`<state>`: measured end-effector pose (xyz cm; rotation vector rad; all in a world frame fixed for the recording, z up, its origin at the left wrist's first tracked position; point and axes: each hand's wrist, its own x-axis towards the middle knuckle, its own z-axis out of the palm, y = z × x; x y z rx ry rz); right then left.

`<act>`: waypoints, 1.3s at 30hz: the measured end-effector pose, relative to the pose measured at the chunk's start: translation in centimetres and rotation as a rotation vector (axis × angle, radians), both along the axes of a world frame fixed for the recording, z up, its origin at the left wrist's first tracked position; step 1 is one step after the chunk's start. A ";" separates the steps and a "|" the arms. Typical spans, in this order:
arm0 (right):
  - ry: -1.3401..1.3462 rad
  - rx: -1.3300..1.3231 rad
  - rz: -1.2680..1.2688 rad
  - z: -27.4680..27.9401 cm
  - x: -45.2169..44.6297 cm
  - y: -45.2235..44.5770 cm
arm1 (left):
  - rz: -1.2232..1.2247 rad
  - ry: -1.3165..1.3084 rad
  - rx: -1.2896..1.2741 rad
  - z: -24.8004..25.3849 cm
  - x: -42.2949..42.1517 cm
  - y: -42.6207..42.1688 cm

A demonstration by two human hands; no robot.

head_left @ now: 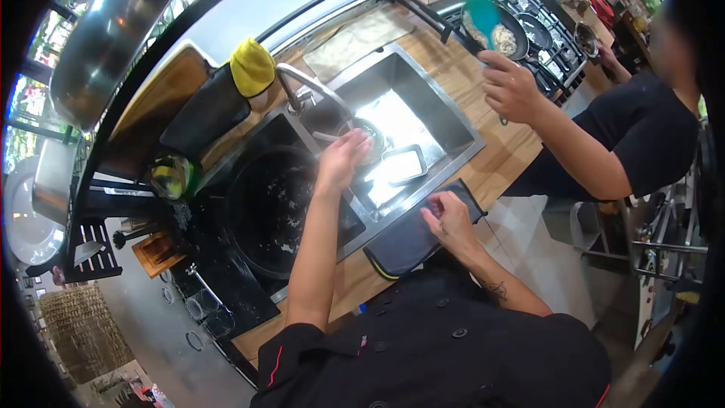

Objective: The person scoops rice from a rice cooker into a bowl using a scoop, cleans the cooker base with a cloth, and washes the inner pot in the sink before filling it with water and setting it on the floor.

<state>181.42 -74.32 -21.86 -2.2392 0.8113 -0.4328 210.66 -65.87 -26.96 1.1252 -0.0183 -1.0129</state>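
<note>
My left hand (343, 157) reaches over the metal sink (445, 106), just below the end of the curved faucet (321, 85). Its fingers look stretched out and close together, and I make out nothing held in them. Beyond the fingertips, a round clear bowl (371, 140) sits in the basin, partly hidden by the hand. A small rectangular tray (405, 164) lies in the basin beside it. My right hand (453, 221) hovers at the sink's front edge, over or against a dark folded mat (408, 238). Its fingers are loosely bent, the thumb apart, with nothing visible between them.
At right another person's hand (507, 87) holds a teal spatula (481, 13) near a frying pan (507, 34) of pale food on the gas stove. Left of the basin is a large dark round pan (272, 200). A yellow cloth (252, 68) hangs behind the faucet.
</note>
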 end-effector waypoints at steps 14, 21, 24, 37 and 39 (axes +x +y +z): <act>-0.595 1.681 -0.170 -10.7 25.9 0.4 | 0.347 0.071 0.165 -7.6 2.4 -3.0; -0.078 0.421 0.194 -4.0 13.8 -4.3 | -0.081 -0.322 0.224 -10.4 5.1 -2.7; -0.140 0.116 0.074 -4.6 9.4 -4.8 | -0.001 0.082 0.119 -5.8 4.3 -3.7; 0.324 -0.063 -0.190 -1.8 -4.7 4.1 | -0.405 -1.117 0.557 0.0 -4.3 2.6; 0.260 -0.115 -0.186 -5.5 -5.4 4.2 | -0.499 -1.053 0.592 -1.1 -4.8 2.4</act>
